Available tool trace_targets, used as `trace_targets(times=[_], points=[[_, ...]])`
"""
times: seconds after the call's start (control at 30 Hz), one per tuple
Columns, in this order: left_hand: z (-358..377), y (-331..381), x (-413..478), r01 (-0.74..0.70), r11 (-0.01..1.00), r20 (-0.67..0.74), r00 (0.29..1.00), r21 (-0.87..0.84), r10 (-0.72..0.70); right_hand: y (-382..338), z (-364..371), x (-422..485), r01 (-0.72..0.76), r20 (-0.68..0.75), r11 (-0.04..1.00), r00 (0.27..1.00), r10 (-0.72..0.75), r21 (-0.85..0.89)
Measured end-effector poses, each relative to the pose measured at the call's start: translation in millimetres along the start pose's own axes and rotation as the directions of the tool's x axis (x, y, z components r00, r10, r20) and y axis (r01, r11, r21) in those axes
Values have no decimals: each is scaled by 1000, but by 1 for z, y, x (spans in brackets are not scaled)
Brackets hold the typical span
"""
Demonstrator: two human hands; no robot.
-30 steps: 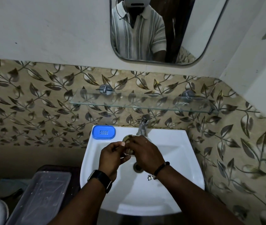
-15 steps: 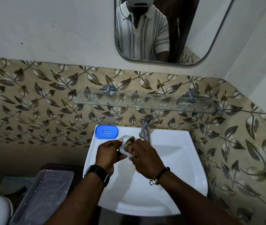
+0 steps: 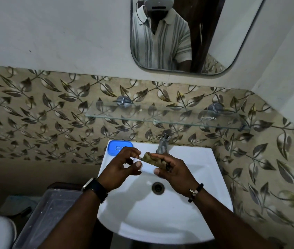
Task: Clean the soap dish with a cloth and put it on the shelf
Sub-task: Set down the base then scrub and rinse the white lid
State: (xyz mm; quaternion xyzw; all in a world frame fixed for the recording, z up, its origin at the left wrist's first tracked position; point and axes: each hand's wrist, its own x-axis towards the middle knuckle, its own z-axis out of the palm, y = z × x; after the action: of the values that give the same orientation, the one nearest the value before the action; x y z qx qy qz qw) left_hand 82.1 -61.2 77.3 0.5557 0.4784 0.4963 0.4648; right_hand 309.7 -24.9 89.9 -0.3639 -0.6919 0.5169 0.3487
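Over the white sink, my left hand pinches the left end of a white soap dish, which is tilted with its long side toward me. My right hand presses a crumpled olive-brown cloth against the dish's top, with the thumb under the dish's right end. A blue slotted soap dish insert lies on the sink's back left corner. The glass shelf runs along the leaf-patterned wall above the tap, with nothing on it.
A chrome tap stands just behind my hands, and the drain is below them. A clear plastic container sits to the left of the sink. A mirror hangs above the shelf.
My hands have drawn slightly apart and the dish has turned, so its white side now shows. The cloth has slid along the dish's top toward my right hand.
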Motion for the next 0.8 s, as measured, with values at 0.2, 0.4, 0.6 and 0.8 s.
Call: trace_targets(times=[0.2,0.4,0.6,0.8], points=[[3,3,-3,161,987,67,985,-17,-160,6,20,-1,104,-493,973,870,11,206],[22,-1,-8,164,972,-21,985,-169,-170,1,33,-9,264,-576,880,675,-461,-395],[32,6,-3,82,974,-103,989,-212,-105,18,51,-11,481,-16,465,682,-731,-743],[32,14,-2,32,940,-232,966,-339,-117,13,23,0,237,-336,627,678,-653,-742]])
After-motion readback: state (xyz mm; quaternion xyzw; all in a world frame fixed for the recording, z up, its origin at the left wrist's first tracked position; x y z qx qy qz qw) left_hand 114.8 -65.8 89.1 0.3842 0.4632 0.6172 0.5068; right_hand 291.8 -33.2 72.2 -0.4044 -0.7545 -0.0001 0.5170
